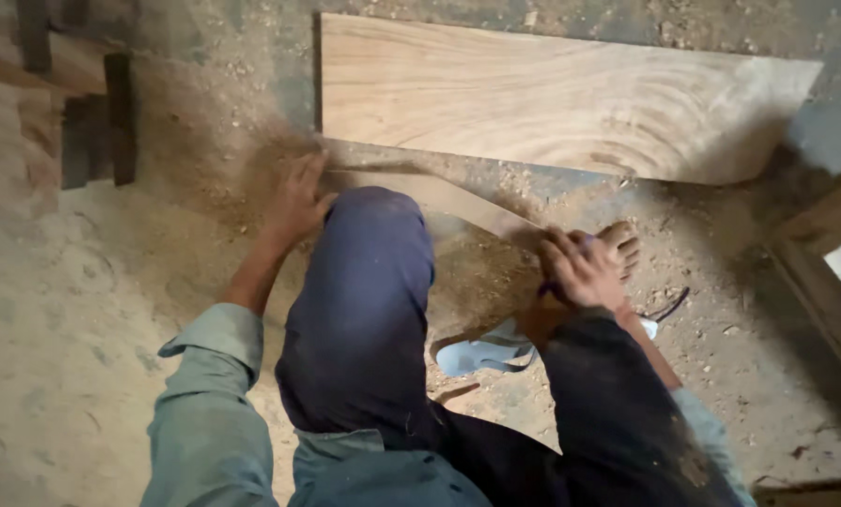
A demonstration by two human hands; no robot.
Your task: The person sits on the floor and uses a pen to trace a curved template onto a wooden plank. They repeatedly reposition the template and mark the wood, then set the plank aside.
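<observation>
Sawdust-strewn floor (73, 310), with a broad pale plank (552, 99) lying beyond the knees. Just below that plank, a narrow curved wood strip (458, 202) — left hand (298, 197) pressed flat on one end, fingers spread; right hand (585, 272) clenched around the other end, beside a bare foot (620, 242).

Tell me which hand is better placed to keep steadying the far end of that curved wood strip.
Probably the left hand: it rests flat on the far end of the curved wood strip, near the big plank. The right hand is at the near end, by the bare foot.
</observation>
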